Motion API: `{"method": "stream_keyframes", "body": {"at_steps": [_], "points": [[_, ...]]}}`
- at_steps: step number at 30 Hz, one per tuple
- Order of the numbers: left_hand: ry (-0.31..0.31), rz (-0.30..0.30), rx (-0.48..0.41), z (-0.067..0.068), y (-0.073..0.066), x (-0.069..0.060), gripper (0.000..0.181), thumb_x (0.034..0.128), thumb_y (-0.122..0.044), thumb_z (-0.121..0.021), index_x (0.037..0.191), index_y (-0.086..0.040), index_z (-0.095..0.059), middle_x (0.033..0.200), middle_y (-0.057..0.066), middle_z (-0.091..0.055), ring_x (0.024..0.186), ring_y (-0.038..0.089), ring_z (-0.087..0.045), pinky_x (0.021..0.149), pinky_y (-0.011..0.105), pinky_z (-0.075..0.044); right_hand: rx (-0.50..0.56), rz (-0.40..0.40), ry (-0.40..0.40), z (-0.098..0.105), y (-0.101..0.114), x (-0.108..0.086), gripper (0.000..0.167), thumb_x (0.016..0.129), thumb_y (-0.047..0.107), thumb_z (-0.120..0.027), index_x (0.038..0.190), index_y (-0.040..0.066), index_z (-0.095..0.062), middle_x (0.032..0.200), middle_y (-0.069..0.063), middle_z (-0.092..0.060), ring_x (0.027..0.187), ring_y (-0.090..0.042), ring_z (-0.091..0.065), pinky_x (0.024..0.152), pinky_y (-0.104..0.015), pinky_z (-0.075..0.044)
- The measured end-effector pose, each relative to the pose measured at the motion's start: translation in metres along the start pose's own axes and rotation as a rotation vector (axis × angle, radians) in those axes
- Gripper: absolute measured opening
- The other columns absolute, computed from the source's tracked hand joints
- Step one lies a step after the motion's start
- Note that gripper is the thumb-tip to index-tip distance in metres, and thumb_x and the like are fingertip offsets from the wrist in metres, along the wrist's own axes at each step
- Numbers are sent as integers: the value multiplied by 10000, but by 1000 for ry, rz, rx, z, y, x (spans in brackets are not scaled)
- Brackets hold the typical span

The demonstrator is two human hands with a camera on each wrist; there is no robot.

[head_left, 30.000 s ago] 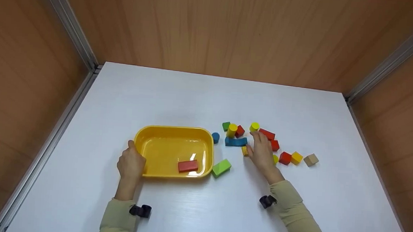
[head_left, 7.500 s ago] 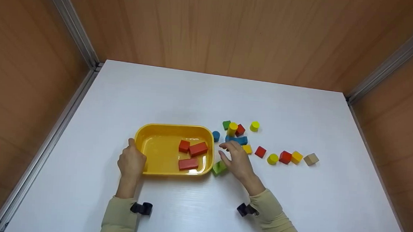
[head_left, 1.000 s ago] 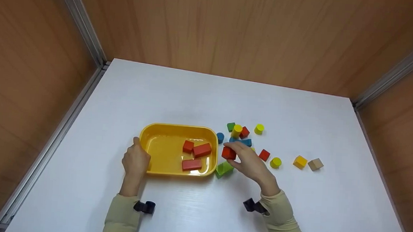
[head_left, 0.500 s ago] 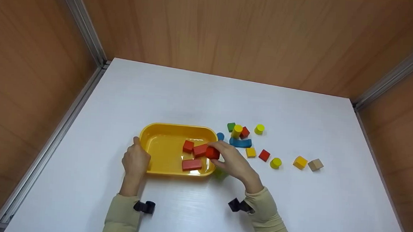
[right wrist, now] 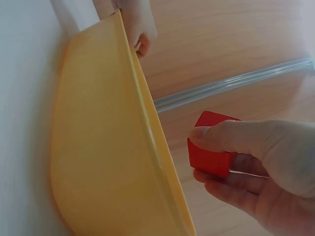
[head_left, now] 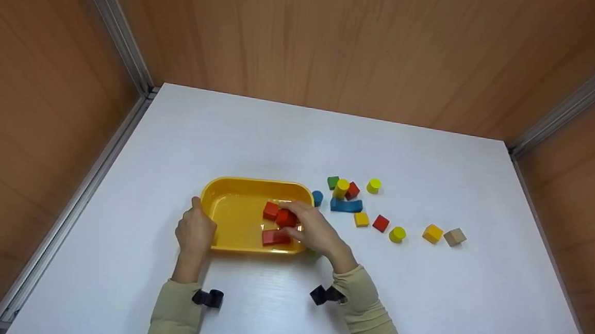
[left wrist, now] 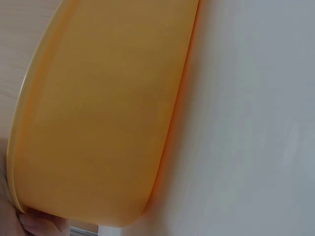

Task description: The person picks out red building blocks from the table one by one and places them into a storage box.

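Note:
My left hand [head_left: 195, 231] grips the left end of a yellow tray [head_left: 232, 220], thumb at its rim. In the left wrist view the tray's side wall [left wrist: 98, 113] fills the middle, with fingers at the lower left corner. My right hand [head_left: 317, 231] pinches a red cube [head_left: 286, 218] above the tray's right part. The right wrist view shows that red cube [right wrist: 209, 160] between thumb and fingers, higher than the rim. In the tray lie a small red cube [head_left: 270, 211] and a red oblong block [head_left: 275, 237]. Another red block is hidden under the held cube.
Right of the tray lie a blue arched block [head_left: 346, 205], a blue cylinder [head_left: 317, 197], yellow cylinders [head_left: 341, 189], red cubes [head_left: 381, 223], yellow cubes [head_left: 432, 233] and a plain wooden cube [head_left: 455, 237]. My right hand mostly hides a green block. Wooden walls enclose the white table [head_left: 279, 135].
Over the last second my right hand carries the red cube leftward from beside the tray to above it. Earlier, red blocks joined the first one in the tray. My left hand stays at the rim.

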State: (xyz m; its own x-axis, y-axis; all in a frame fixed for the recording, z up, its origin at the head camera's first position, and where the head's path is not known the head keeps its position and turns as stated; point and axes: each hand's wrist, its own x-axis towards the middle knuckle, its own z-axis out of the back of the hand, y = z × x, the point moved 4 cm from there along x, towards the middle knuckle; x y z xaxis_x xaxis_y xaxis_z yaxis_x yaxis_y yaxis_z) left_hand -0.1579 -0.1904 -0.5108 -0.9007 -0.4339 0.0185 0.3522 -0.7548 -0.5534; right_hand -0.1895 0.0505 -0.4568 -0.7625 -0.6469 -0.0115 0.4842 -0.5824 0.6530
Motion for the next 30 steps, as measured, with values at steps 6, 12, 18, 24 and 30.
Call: {"method": "stream_keyframes", "body": {"at_steps": [6, 12, 18, 24, 30], "points": [[-25, -31, -16, 1, -1, 0, 362, 739, 72, -517, 1088, 100, -430, 655, 184, -562, 457, 227, -498, 386, 333, -387, -7, 38, -5, -13, 4, 11, 445, 806, 141, -637, 1225, 112, -491, 1192, -23, -507, 1035, -160, -481, 869, -284, -406], [-14, -15, -5, 0, 0, 0, 352, 741, 60, -526, 1079, 86, -430, 685, 191, -570, 483, 240, -514, 408, 348, -398, -68, 22, 32, -24, 8, 21, 458, 808, 160, -634, 1239, 127, -481, 1226, -19, -500, 1095, -170, -452, 897, -301, -384], [-3, -5, -3, 0, 0, 0, 373, 743, 53, -532, 1098, 82, -420, 698, 195, -570, 494, 245, -522, 419, 354, -407, -122, 54, 65, -34, 12, 31, 450, 816, 158, -626, 1238, 96, -484, 1204, -47, -516, 1073, -169, -470, 896, -274, -381], [-9, -13, 0, 1, 0, 1, 348, 744, 48, -528, 1076, 80, -426, 680, 191, -563, 493, 253, -520, 415, 371, -404, -140, 97, 108, -46, 17, 40, 449, 803, 137, -641, 1221, 62, -496, 1156, -64, -531, 1008, -159, -487, 882, -249, -386], [-3, -8, 5, 1, 0, 0, 345, 745, 48, -534, 1073, 76, -428, 698, 195, -570, 503, 255, -527, 429, 372, -411, -207, 104, 152, -54, 22, 47, 441, 799, 148, -647, 1210, 70, -509, 1146, -60, -538, 1001, -156, -498, 868, -246, -397]]}}
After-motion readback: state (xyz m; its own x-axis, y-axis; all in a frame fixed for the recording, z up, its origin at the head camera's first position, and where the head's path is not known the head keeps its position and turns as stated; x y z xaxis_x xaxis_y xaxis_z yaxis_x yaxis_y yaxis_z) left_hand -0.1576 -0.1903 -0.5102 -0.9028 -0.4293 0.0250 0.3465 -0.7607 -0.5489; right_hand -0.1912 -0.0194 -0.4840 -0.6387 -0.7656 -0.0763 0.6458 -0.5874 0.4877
